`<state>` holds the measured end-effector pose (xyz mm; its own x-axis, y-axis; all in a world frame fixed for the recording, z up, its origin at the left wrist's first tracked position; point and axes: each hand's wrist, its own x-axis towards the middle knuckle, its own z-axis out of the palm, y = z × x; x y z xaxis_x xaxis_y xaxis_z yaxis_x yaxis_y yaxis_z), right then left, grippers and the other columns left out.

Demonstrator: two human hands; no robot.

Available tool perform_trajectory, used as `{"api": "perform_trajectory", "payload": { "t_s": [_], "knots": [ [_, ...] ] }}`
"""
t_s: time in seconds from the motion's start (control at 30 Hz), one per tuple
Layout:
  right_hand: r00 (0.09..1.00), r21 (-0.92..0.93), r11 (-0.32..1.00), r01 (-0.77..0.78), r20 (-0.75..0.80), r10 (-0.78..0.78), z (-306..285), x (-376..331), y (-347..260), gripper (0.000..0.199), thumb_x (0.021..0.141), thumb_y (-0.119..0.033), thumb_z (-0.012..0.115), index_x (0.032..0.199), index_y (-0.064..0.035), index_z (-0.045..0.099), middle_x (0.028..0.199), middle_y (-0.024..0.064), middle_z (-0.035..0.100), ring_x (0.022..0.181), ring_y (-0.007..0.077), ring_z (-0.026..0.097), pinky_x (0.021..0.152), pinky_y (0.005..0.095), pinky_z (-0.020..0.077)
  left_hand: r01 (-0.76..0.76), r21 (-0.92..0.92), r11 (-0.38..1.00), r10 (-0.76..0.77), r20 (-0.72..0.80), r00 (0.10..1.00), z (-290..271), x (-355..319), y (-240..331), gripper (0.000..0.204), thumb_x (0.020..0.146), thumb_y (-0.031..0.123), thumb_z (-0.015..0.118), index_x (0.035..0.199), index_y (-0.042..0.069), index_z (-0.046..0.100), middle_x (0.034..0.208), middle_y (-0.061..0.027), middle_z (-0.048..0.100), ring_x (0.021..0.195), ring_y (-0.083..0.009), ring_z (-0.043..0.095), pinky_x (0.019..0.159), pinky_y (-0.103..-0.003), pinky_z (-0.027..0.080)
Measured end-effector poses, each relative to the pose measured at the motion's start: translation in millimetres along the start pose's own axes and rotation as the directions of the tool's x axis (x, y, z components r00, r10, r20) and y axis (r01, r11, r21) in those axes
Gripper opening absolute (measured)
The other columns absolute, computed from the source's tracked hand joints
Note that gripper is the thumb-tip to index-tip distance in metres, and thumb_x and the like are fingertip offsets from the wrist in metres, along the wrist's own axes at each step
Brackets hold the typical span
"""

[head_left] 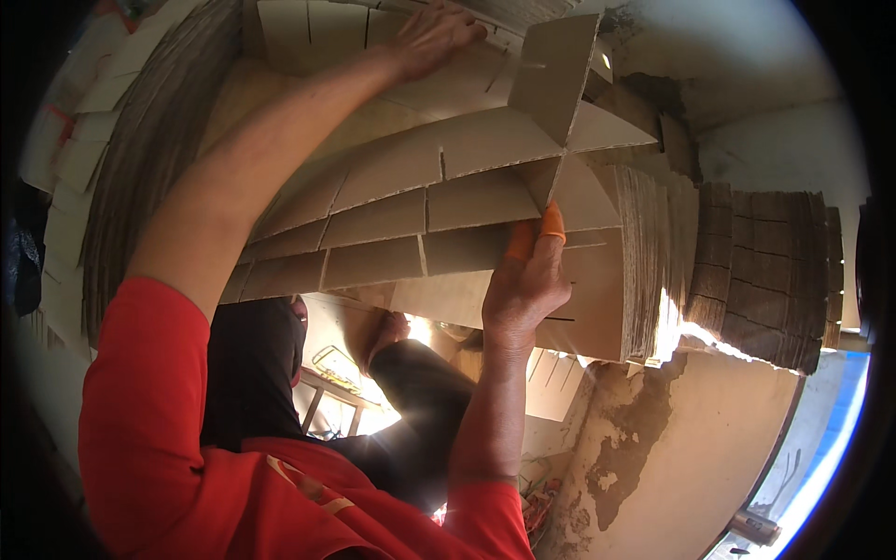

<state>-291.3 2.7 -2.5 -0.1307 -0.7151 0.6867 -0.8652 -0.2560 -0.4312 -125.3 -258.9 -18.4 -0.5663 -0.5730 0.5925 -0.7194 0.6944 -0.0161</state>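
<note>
Several long slotted cardboard strips (387, 163) lie side by side before me, with a crosswise cardboard piece (557, 70) standing up among them at their right end. My right hand (530, 285), with orange covers on its fingertips, pinches the lower edge of this crosswise piece from below. At the far side, my left hand (439, 39) has its fingers bent over another slotted cardboard strip (341, 26). Part of that hand's grip is hidden by its own back.
A tall cardboard stack (154, 140) rises on the left. More stacked cardboard (644, 266) and a bundle of slotted pieces (761, 271) stand to the right. A stained wall (691, 439) is at the lower right. Below are my legs in dark trousers (420, 392).
</note>
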Motion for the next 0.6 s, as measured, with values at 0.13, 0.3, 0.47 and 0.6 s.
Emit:
{"api": "perform_trajectory", "payload": {
  "t_s": [0.13,0.3,0.47,0.6],
  "knots": [
    [0.999,0.002,1.0,-0.021,0.029,0.021,-3.0,-0.4,-2.2,0.041,0.082,0.01,0.059,0.122,0.0051,0.051,0.1,0.0207,0.065,0.08,0.0309,0.068,0.061,0.033,0.0536,-0.045,-0.024,0.999,0.044,-0.046,0.998,-6.6,2.2,4.1,0.012,0.074,0.002,0.056,0.085,0.005,0.056,0.079,-0.0116,0.058,0.082,-0.0327,0.059,0.073,-0.042,0.047],
    [1.0,-0.008,1.0,-0.005,0.017,0.005,-7.4,2.0,-3.9,0.039,0.081,0.009,0.06,0.12,0.0058,0.052,0.1,0.0221,0.065,0.078,0.0318,0.068,0.06,0.0333,0.053,-0.123,-0.096,0.988,0.113,-0.103,0.988,-13.6,4.7,18.3,0.007,0.071,0.0,0.055,0.077,0.004,0.053,0.075,-0.0113,0.058,0.077,-0.0315,0.058,0.067,-0.04,0.047],
    [1.0,0.005,1.0,0.019,-0.012,-0.019,-11.8,2.5,-4.6,0.038,0.082,0.009,0.06,0.119,0.0054,0.053,0.094,0.0215,0.066,0.073,0.0315,0.068,0.057,0.0329,0.0514,-0.146,-0.128,0.981,0.131,-0.122,0.984,-14.7,5.1,22.7,0.008,0.069,-0.002,0.055,0.075,0.003,0.053,0.073,-0.0105,0.057,0.075,-0.0308,0.057,0.065,-0.039,0.047],
    [0.998,-0.051,0.998,-0.034,0.044,0.036,-14.1,3.3,-7.5,0.036,0.083,0.007,0.061,0.118,0.0045,0.054,0.085,0.0195,0.065,0.066,0.0306,0.066,0.051,0.0344,0.049,-0.138,-0.191,0.972,0.117,-0.117,0.986,-17.6,1.9,25.9,0.014,0.066,-0.005,0.057,0.076,0.004,0.053,0.071,-0.0095,0.055,0.073,-0.0308,0.057,0.06,-0.039,0.046]
  ]
}}
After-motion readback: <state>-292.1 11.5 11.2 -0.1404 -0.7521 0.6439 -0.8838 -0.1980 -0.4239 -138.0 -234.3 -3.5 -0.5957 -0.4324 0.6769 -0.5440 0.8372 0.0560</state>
